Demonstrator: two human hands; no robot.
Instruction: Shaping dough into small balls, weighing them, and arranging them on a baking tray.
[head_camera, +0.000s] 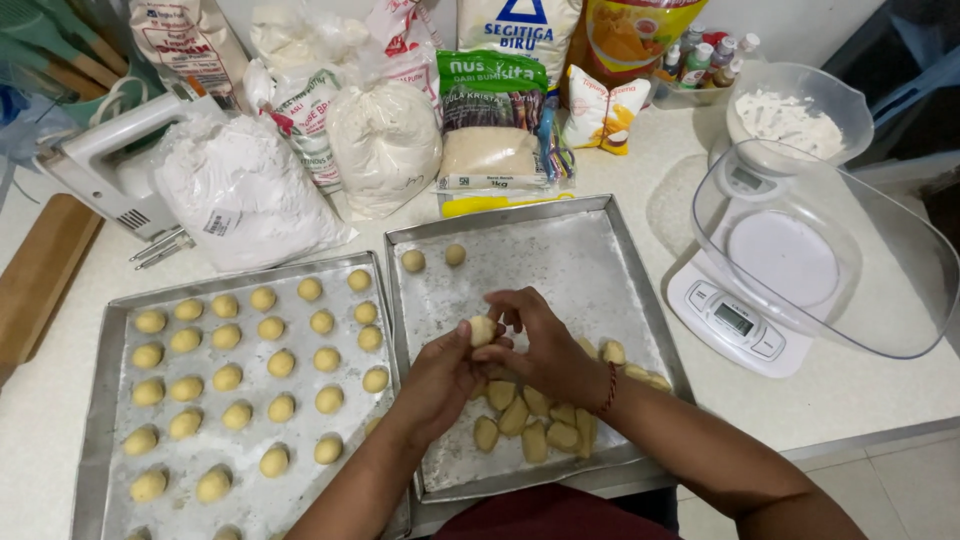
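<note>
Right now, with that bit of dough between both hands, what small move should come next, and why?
Probably set the dough ball beside the two balls at the far end of the right tray. It looks round already, held between the left hand and right hand, and that row has just begun.

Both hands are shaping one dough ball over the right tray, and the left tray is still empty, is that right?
Not quite. The left hand and right hand do shape one dough ball over the right tray, but the head view shows the left tray is not empty: it holds rows of rolled dough balls.
</note>
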